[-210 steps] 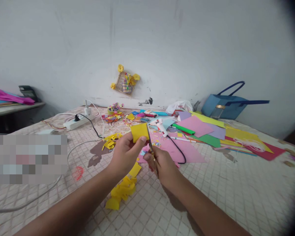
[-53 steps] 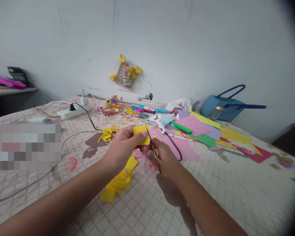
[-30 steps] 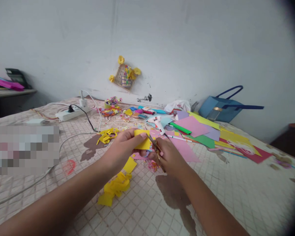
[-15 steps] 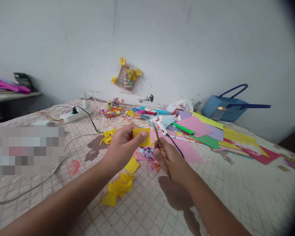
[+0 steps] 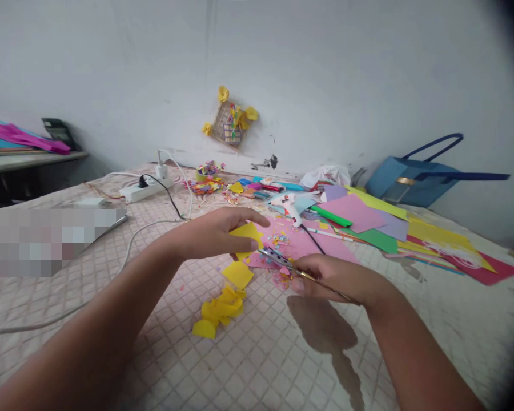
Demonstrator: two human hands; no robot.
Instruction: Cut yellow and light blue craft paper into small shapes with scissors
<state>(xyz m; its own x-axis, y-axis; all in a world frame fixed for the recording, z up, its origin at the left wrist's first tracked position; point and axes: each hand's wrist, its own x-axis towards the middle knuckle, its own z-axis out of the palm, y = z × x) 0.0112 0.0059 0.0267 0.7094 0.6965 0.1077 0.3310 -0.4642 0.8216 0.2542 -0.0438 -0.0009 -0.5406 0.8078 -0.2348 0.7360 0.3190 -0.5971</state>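
Near the frame's centre, your left hand (image 5: 216, 233) pinches the yellow paper (image 5: 243, 233) while your right hand (image 5: 332, 278) grips the scissors (image 5: 278, 260); angle their tips clear of your thumb (image 5: 253, 245) before closing the blades

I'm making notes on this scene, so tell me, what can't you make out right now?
All in the head view:
Scissors: the right hand hides part of the handles.
Yellow piece: the left hand covers some of it, so its full outline is unclear.
Glue gun: its black cord disappears behind the right hand.
Grey cable: cut off by the left edge.
Pixelated object: blocky blurring hides what it is.
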